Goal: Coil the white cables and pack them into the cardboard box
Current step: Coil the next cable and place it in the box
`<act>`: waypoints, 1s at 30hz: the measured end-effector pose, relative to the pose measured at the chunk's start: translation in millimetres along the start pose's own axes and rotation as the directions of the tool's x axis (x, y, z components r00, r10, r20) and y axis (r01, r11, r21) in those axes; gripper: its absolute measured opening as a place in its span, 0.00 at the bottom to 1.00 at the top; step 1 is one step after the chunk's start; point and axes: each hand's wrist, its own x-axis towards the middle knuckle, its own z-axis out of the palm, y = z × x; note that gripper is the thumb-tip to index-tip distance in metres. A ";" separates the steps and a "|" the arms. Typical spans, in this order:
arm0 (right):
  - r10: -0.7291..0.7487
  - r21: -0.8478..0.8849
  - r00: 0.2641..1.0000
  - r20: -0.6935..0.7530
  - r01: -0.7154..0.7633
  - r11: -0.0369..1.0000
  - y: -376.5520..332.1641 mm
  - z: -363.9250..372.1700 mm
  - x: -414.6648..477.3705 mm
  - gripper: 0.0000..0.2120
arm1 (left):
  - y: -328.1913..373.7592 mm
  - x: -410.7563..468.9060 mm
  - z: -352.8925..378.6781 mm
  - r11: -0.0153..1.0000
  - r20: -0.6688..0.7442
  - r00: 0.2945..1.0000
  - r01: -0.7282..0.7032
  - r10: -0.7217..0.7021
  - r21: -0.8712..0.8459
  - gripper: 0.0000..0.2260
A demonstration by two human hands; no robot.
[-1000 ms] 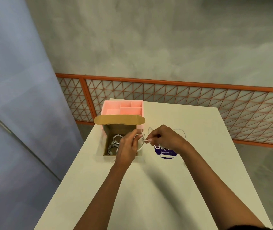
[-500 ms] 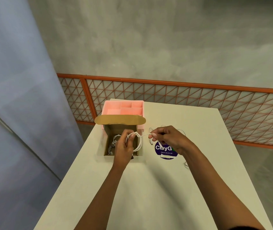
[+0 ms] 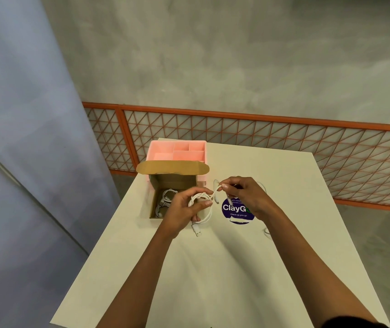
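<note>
Grips with the left hand a white cable wound into several loose loops, fingers curled under the bundle and thumb laid across its top; holds that coil in the air above the table, just right of the cardboard box and in front of its near right corner; lets a USB plug dangle from the bottom of the coil, close to the tabletop; pinches with the right hand the cable's other free end between thumb and forefinger, remaining fingers curled loosely toward the palm, just right of the coil and slightly higher; hands near each other but not touching, joined only by a short run of cable; inside the open box, lid flap raised at the far side, coiled cables already lying against the left wall, exact count unclear; directly behind the box, a pink organiser tray with several compartments, touching or just beside it, cannot tell which; on the table under the right hand, a round purple sticker marked "Clean as you go", partly covered; more loose cable on the tabletop beside the right forearm, mostly hidden; beyond the table, an orange lattice fence.
</note>
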 end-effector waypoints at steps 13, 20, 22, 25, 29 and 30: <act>-0.080 0.326 0.978 -0.194 0.141 0.935 23.9 29.0 3.3 0.07 | 19.7 4.5 7.0 0.994 -0.112 0.990 -0.096 0.089 -0.060 0.02; 0.051 0.629 0.992 -0.114 0.033 0.777 25.9 49.1 3.4 0.08 | 18.3 8.4 3.5 0.993 -0.154 0.982 -0.117 0.112 -0.026 0.04; 0.101 0.673 0.993 -0.065 -0.031 0.739 25.5 51.1 3.1 0.07 | 17.0 9.2 2.2 0.993 -0.152 0.982 -0.115 0.111 -0.016 0.05; 0.186 0.607 0.982 -0.017 -0.137 0.782 23.4 52.3 2.1 0.07 | 13.0 11.2 1.4 0.994 -0.159 0.981 -0.111 0.112 0.015 0.04; 0.221 0.524 0.975 -0.001 -0.188 0.831 20.8 50.5 1.2 0.08 | 8.8 14.8 1.8 0.994 -0.141 0.985 -0.092 0.098 0.053 0.04; 0.211 0.494 0.977 0.011 -0.189 0.849 19.1 48.8 0.8 0.09 | 8.7 15.7 1.9 0.993 -0.139 0.985 -0.089 0.099 0.073 0.04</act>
